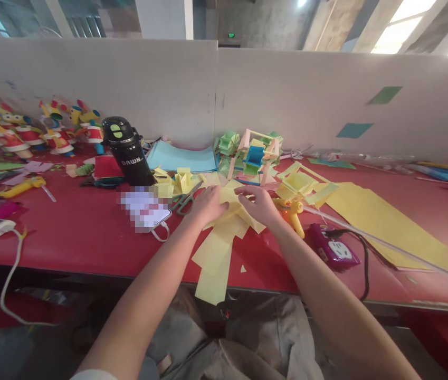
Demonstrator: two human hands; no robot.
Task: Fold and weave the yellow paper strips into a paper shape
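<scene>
Both my hands rest on a pile of yellow paper strips (218, 248) at the front of the red table (89, 232). My left hand (207, 205) presses the left side of a small yellow paper piece (229, 196). My right hand (258, 203) pinches its right side with the fingers bent. The longer strips hang over the table's front edge toward my lap. Green-handled scissors (184, 200) lie just left of my left hand. A yellow glue gun (293, 211) lies just right of my right hand.
A black bottle (127, 151) stands at the back left beside a phone (146, 211). A paper ferris-wheel model (256, 155) and blue sheets (182, 157) sit behind. A purple power strip (332, 248) with black cable lies right, near large yellow sheets (382, 221). Colourful paper figures (29, 132) line the left.
</scene>
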